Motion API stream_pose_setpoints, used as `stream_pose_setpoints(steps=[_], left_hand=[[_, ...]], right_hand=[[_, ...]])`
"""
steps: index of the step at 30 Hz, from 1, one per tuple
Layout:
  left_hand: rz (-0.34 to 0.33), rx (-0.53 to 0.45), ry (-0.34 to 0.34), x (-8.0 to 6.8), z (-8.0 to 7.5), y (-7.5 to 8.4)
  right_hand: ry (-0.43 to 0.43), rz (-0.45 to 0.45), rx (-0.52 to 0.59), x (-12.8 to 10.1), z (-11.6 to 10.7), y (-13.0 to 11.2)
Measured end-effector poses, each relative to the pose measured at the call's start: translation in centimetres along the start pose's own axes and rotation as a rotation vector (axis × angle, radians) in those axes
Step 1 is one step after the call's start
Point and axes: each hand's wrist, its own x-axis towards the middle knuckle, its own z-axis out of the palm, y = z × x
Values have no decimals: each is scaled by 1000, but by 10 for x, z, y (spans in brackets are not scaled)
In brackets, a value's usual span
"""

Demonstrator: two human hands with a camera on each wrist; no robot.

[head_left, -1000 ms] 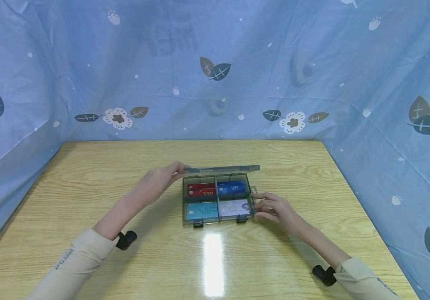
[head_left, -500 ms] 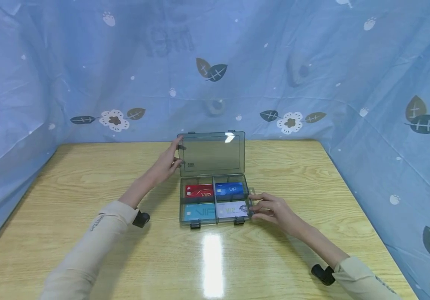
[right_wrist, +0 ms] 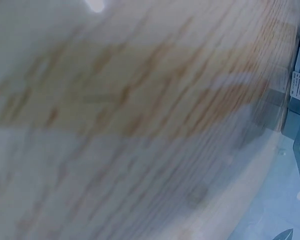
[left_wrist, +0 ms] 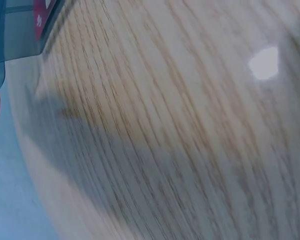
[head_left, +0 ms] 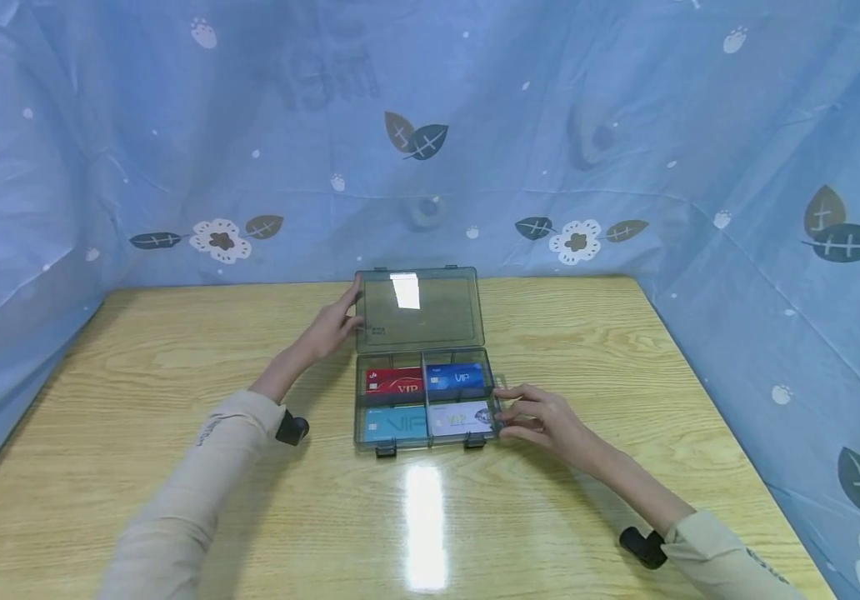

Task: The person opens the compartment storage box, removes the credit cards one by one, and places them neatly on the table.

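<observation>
Box (head_left: 425,400) of smoky clear plastic stands near the middle of the table (head_left: 175,358), and its lid (head_left: 418,310) is raised up behind it, almost upright. A bright light spot shows on the lid. Inside, the box has four compartments, each with one card: the red card (head_left: 396,381) at the back left, the blue card (head_left: 456,377) at the back right, the teal card (head_left: 394,423) at the front left and the white card (head_left: 460,417) at the front right. Two dark clasps (head_left: 385,451) stick out from the front edge.

The left hand (head_left: 332,325) is at the left edge of the lid; the thumb and fingers pinch this edge and hold the lid up. The right hand (head_left: 538,417) rests on the table at the right side of the box, with fingers loosely bent, and the fingertips touch the right wall near the white card. I cannot tell if they really grip the wall or only press on it.

Both arms have beige sleeves (head_left: 205,467), and a small black camera (head_left: 292,429) sits at each wrist. A blue cloth (head_left: 625,100) with leaves and flowers hangs behind and around the table.

The left wrist view shows mostly blurred wood, with a corner of the box (left_wrist: 25,30) at the top left. The right wrist view is also blurred wood (right_wrist: 115,100).
</observation>
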Motion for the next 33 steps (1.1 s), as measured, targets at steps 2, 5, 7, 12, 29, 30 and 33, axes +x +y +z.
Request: stream_pose_setpoints(steps=[2,5,7,12,29,30,33], left_hand=[[-14,3,-6,0,0,-1],[-24,8,-16,0,-1,-1],[-32,7,-20,1,-1,-1],[-62,22,-14,3,2,-3],[-158,16,43,-2,9,-5],[-160,11,42,-2,9,-4],[-174,-8,41,-4,9,-3]], right_hand=[[4,-12,-4,0,0,0],[15,-31,-6,1,1,0],[17,-31,-5,1,0,0],[17,-32,-12,1,0,-1],[9,-15,-8,1,0,-3],[7,-9,-5,1,0,-3],[2,-2,-2,1,0,-3]])
